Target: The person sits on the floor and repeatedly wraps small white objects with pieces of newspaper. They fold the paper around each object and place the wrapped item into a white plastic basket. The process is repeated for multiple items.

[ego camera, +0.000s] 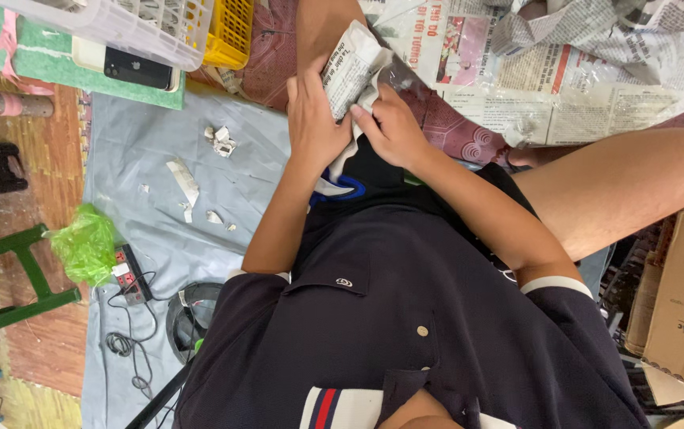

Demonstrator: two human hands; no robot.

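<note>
Both hands press around a wad of newspaper point(351, 70) held above the lap, the left hand point(315, 119) clasping its side and the right hand point(393, 127) pinching its lower edge, with paper scraps point(218, 141) on the grey sheet point(143, 159) nearby.

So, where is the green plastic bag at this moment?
In the head view, the green bag lies at the left, on the edge of the grey sheet, between the green stool and the power strip.
</note>
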